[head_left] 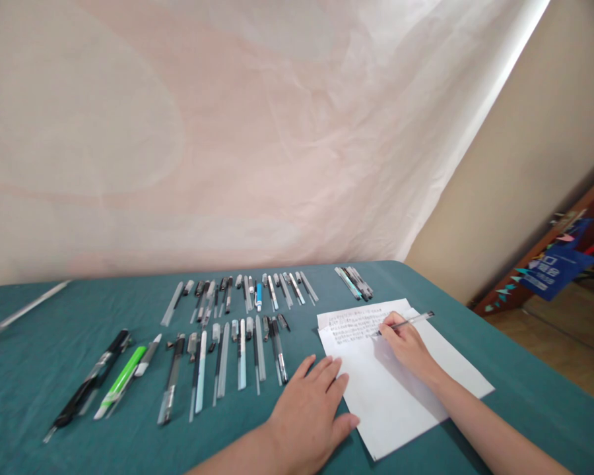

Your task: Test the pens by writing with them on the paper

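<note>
The right hand (400,340) is pinching a clear pen (418,319) between thumb and fingers, its barrel slanting up over the hand and its tip meeting lines of handwriting (356,326), seemingly for fine control. The left hand (309,406) is lying apart from it, palm down with fingers spread, thumb and forefinger reaching the edge of the paper (386,402), probably steadying it. The paper is lying under the right hand on the green surface (539,409). Left of and beyond the left hand, pens in a nearer row (221,363) and a farther row (258,297) are lying spaced apart, perhaps so each stays distinct; a pen cluster (359,284) is lying beyond both hands.
</note>
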Action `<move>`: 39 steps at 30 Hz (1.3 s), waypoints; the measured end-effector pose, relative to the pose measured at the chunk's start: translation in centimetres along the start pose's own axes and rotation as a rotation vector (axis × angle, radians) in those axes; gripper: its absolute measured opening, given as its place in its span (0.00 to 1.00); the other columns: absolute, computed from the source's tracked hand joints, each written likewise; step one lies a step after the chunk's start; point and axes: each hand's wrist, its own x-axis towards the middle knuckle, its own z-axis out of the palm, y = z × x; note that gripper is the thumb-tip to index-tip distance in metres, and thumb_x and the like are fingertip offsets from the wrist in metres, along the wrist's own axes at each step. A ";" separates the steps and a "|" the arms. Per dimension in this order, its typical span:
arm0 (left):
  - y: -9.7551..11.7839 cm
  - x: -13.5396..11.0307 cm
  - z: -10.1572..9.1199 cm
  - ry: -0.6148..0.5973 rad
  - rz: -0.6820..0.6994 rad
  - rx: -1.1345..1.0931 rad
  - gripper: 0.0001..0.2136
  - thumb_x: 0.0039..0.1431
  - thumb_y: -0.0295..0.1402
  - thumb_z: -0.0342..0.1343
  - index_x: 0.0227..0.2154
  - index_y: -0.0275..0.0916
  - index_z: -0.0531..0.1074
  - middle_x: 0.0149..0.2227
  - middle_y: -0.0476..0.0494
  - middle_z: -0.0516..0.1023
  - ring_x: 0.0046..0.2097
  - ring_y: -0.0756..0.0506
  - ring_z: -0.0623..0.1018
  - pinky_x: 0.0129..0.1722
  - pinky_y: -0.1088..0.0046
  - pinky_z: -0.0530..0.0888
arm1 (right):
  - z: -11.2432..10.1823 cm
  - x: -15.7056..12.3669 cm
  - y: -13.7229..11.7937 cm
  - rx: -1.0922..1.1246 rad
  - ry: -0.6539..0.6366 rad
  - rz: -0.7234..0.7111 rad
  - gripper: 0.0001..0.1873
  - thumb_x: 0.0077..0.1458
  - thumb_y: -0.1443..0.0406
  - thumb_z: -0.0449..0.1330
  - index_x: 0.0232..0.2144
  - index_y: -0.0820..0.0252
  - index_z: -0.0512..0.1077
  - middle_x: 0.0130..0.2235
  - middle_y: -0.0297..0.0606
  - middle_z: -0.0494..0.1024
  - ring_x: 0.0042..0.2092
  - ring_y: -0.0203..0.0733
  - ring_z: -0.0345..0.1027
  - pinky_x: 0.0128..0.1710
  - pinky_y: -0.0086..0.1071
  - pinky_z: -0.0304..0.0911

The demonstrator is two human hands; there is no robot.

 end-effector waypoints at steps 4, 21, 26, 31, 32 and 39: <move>0.1 0.0 -0.3 -0.014 -0.012 -0.020 0.24 0.59 0.46 0.37 0.53 0.40 0.59 0.58 0.41 0.57 0.59 0.42 0.56 0.57 0.61 0.48 | 0.0 -0.2 -0.4 0.112 0.011 0.066 0.10 0.52 0.61 0.51 0.21 0.58 0.60 0.18 0.26 0.59 0.20 0.32 0.54 0.20 0.26 0.51; -1.9 -0.3 -1.6 0.197 -0.089 0.130 0.12 0.60 0.35 0.43 0.30 0.38 0.71 0.32 0.45 0.75 0.37 0.47 0.72 0.46 0.65 0.60 | 7.8 1.4 -11.4 0.097 -0.427 -0.394 0.12 0.51 0.63 0.54 0.40 0.56 0.66 0.33 0.34 0.72 0.32 0.36 0.66 0.31 0.28 0.62; -2.1 -0.5 -1.0 0.197 -0.085 0.228 0.14 0.59 0.37 0.43 0.28 0.37 0.71 0.30 0.44 0.75 0.35 0.46 0.71 0.43 0.65 0.60 | 12.5 2.9 -12.3 0.019 -0.490 -0.513 0.22 0.43 0.72 0.57 0.43 0.55 0.61 0.35 0.33 0.70 0.33 0.34 0.64 0.34 0.29 0.61; -2.1 -0.6 -0.8 0.184 -0.089 0.232 0.17 0.60 0.38 0.41 0.27 0.36 0.72 0.29 0.42 0.75 0.34 0.45 0.72 0.40 0.65 0.61 | 13.9 3.0 -12.4 -0.027 -0.461 -0.464 0.22 0.40 0.73 0.56 0.41 0.56 0.62 0.33 0.32 0.69 0.30 0.34 0.64 0.31 0.28 0.60; -2.1 -0.6 -0.8 0.184 -0.092 0.228 0.17 0.60 0.39 0.41 0.27 0.36 0.72 0.29 0.42 0.74 0.34 0.45 0.72 0.39 0.65 0.61 | 13.9 2.9 -12.4 -0.034 -0.445 -0.447 0.21 0.40 0.73 0.56 0.40 0.56 0.62 0.32 0.32 0.69 0.30 0.34 0.64 0.31 0.28 0.60; -2.1 -0.7 -1.3 0.195 -0.135 0.119 0.13 0.59 0.36 0.43 0.29 0.37 0.71 0.31 0.43 0.74 0.35 0.44 0.72 0.40 0.64 0.63 | 12.1 3.3 -12.3 0.001 -0.344 -0.307 0.19 0.39 0.73 0.55 0.37 0.57 0.62 0.28 0.31 0.72 0.25 0.34 0.65 0.28 0.29 0.61</move>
